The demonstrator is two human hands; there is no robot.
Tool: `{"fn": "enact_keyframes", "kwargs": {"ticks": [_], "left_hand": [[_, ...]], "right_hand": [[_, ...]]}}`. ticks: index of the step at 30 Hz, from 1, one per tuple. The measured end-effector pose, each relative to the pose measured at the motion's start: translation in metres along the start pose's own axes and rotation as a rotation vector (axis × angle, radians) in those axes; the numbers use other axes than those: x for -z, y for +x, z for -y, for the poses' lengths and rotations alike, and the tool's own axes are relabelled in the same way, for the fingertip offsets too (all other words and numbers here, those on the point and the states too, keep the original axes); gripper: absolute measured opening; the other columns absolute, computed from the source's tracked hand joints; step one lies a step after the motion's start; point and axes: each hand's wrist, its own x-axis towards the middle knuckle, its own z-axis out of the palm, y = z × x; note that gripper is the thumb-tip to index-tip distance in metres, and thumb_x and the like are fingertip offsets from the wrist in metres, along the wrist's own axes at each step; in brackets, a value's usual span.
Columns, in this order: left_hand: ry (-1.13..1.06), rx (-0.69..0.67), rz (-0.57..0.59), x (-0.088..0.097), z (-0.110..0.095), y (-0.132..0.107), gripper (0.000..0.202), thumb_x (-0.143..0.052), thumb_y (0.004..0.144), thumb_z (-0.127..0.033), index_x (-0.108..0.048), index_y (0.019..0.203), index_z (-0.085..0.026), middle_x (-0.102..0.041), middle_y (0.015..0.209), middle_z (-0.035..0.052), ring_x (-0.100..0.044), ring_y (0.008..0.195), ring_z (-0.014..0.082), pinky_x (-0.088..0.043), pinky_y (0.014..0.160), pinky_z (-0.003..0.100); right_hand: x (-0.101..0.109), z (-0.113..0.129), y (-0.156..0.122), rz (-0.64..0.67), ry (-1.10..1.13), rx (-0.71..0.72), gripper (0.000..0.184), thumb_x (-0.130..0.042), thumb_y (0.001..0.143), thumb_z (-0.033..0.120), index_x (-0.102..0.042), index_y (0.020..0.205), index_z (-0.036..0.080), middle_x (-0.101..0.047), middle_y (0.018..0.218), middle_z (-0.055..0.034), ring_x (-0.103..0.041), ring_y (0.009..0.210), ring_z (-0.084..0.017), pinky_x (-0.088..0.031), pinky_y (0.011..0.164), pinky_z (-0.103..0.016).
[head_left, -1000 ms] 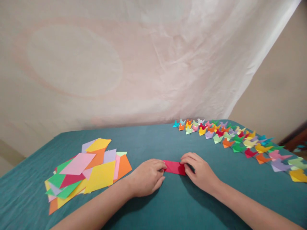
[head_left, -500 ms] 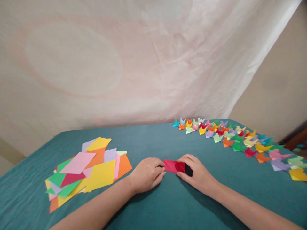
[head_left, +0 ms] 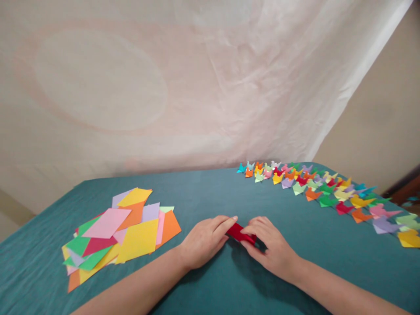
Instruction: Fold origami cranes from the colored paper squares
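A small piece of red folded paper (head_left: 238, 232) is held between my two hands above the green-blue tablecloth. My left hand (head_left: 207, 240) pinches its left end, with the fingers partly over it. At the other end, my right hand (head_left: 267, 245) grips the paper between thumb and fingers. The paper looks narrow and tilted, its right end lower. The fingers cover both ends, so its full shape is hidden.
Loose coloured paper squares (head_left: 138, 240) lie in an overlapping pile on the left. Rows of small folded paper birds (head_left: 327, 201) stand along the right side of the tablecloth (head_left: 197, 192). A pale hanging cloth (head_left: 190, 87) rises behind the table.
The red paper has gone from lying broad side up to a narrower, tilted form. My left fingers have moved right onto its end, and my right fingers have closed in on it.
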Motion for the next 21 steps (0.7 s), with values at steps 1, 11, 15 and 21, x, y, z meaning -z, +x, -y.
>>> {"fn": "enact_keyframes", "kwargs": {"ticks": [1, 11, 15, 21], "left_hand": [[-0.003, -0.005, -0.010, 0.000, 0.000, 0.000, 0.043, -0.043, 0.089, -0.019, -0.033, 0.130, -0.021, -0.054, 0.121, 0.0087, -0.056, 0.105, 0.0178, -0.049, 0.086, 0.032], [0.008, -0.067, -0.009, 0.001, 0.001, 0.000, 0.039, -0.042, 0.092, -0.024, -0.036, 0.130, -0.021, -0.057, 0.111, 0.0082, -0.058, 0.094, 0.0169, -0.049, 0.079, 0.029], [-0.002, -0.058, 0.040, 0.003, 0.001, 0.001, 0.029, -0.042, 0.092, -0.026, -0.046, 0.121, -0.022, -0.057, 0.108, 0.0064, -0.058, 0.089, 0.0148, -0.048, 0.076, 0.026], [-0.046, -0.062, 0.020, 0.004, 0.001, 0.002, 0.020, -0.039, 0.093, -0.026, -0.053, 0.106, -0.019, -0.057, 0.105, 0.0055, -0.058, 0.088, 0.0134, -0.048, 0.075, 0.023]], "right_hand": [[0.001, 0.002, 0.000, 0.012, -0.003, 0.004, 0.014, -0.054, 0.083, 0.019, -0.055, 0.098, 0.020, -0.061, 0.085, -0.0050, -0.053, 0.083, -0.019, -0.042, 0.076, -0.036], [0.011, 0.008, 0.001, 0.070, 0.004, 0.040, 0.029, -0.046, 0.088, 0.020, -0.055, 0.115, 0.022, -0.064, 0.094, -0.0054, -0.056, 0.083, -0.018, -0.043, 0.076, -0.034], [0.010, 0.005, -0.001, 0.058, 0.051, -0.040, 0.027, -0.042, 0.090, 0.019, -0.058, 0.111, 0.023, -0.064, 0.093, -0.0047, -0.056, 0.084, -0.017, -0.042, 0.077, -0.033], [0.008, 0.003, 0.001, 0.048, 0.207, -0.190, 0.030, -0.034, 0.094, 0.023, -0.064, 0.097, 0.020, -0.062, 0.080, -0.0044, -0.056, 0.075, -0.015, -0.044, 0.070, -0.029]]}}
